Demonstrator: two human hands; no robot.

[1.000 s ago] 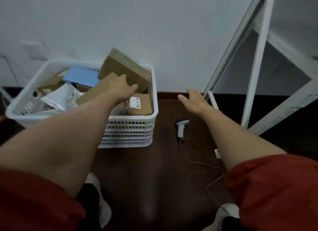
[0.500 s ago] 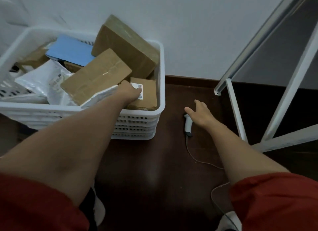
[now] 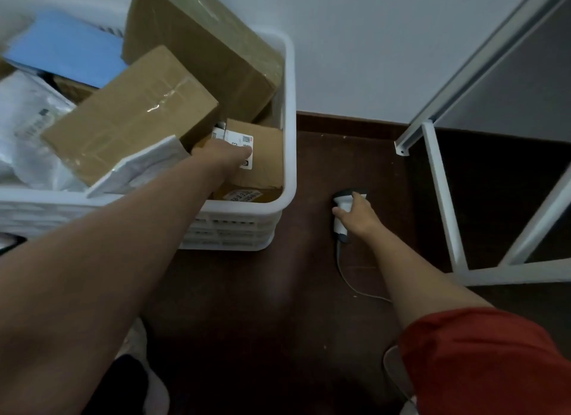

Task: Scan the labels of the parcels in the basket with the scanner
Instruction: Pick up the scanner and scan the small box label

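While the right hand [image 3: 360, 217] closes its grip around the scanner [image 3: 343, 212], the left hand [image 3: 224, 158] presses the small parcel [image 3: 265, 155].

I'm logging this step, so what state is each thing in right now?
Scanner: lying on the floor, right hand closing on it.
Small labelled box: in the basket, label up, left hand on it.
Taped box: sealed, tilted atop other parcels.
Scanner cable: slack on the floor.
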